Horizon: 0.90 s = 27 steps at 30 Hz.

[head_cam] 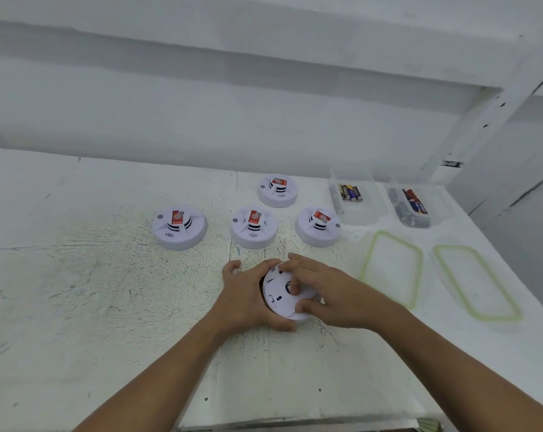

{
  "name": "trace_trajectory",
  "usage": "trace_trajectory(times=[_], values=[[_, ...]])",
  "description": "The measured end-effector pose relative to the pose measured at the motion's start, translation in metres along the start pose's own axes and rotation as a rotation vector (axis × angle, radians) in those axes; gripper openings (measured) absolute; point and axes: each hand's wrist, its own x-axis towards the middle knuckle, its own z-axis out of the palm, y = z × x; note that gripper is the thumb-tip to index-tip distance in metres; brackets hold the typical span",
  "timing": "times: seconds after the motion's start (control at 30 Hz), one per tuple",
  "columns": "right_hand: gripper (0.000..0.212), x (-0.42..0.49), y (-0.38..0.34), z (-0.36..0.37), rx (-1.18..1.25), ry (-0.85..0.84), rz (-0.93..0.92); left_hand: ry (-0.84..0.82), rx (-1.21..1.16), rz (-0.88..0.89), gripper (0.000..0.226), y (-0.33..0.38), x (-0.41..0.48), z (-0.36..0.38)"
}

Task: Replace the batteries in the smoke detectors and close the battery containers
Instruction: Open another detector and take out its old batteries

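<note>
A white smoke detector [279, 299] lies upside down on the table near the front centre, its flat back plate facing up. My left hand [248, 296] grips its left side with curled fingers. My right hand [323, 289] lies over its top and right edge, fingertips pressed on the back plate. Several more white detectors with red labels stand upright behind it: one at the left [180, 227], one in the middle [254, 227], one at the right [318, 226] and one further back [278, 190].
Two clear plastic containers stand at the back right, one with black-and-gold batteries [351, 193], the other with red and dark batteries [415, 205]. Their two green-rimmed lids [391, 266] [477, 283] lie flat in front of them. A white wall runs behind the table.
</note>
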Motion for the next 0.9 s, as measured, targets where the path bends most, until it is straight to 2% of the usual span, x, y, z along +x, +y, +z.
trace_trajectory(times=[0.1,0.27,0.33,0.47,0.53,0.63,0.77,0.83,0.9], values=[[0.017,0.002,-0.006,-0.004,-0.035,0.011,0.036,0.007,-0.003,-0.001,0.095,0.004,-0.002,-0.003],[0.020,-0.003,-0.014,-0.006,-0.007,0.156,0.082,-0.012,-0.014,-0.015,0.096,0.001,-0.002,-0.002],[0.023,-0.006,-0.014,0.000,0.131,0.269,0.203,-0.005,-0.026,-0.019,0.095,0.000,-0.003,-0.001],[0.026,-0.010,-0.005,0.008,0.320,0.663,0.561,0.005,-0.069,-0.003,0.081,0.000,-0.007,-0.003],[0.025,-0.013,-0.002,0.013,0.352,0.728,0.675,0.019,-0.066,0.001,0.080,-0.001,-0.009,-0.003],[0.029,-0.014,-0.002,0.030,0.217,0.710,0.702,0.040,-0.061,0.005,0.089,-0.002,-0.008,-0.002],[0.036,-0.014,0.001,0.051,-0.130,0.688,0.679,0.056,-0.057,0.014,0.094,-0.002,-0.007,0.000],[0.031,-0.015,0.001,0.057,-0.390,0.694,0.692,0.062,-0.055,0.015,0.094,-0.001,-0.008,0.000],[0.013,-0.016,-0.001,0.058,-0.580,0.658,0.713,0.071,-0.050,0.016,0.095,-0.002,-0.009,0.000]])
